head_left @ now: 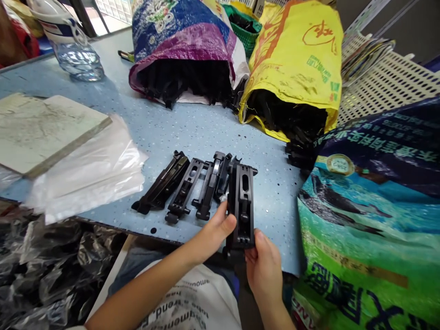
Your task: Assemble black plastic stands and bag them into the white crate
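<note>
A long black plastic part (241,204) stands lengthwise at the table's near edge, gripped from both sides. My left hand (215,233) pinches its left side with the thumb on top. My right hand (264,266) closes round its near end from below. Just left of it, several more black plastic parts (185,185) lie side by side on the blue speckled table (178,128), some stacked on one another.
Two woven sacks, a blue-purple one (182,41) and a yellow one (295,64), lie open at the back, full of black parts. A green-blue sack (371,220) stands at right. Clear plastic bags (92,174), a grey board (41,128) and a water bottle (74,50) are at left.
</note>
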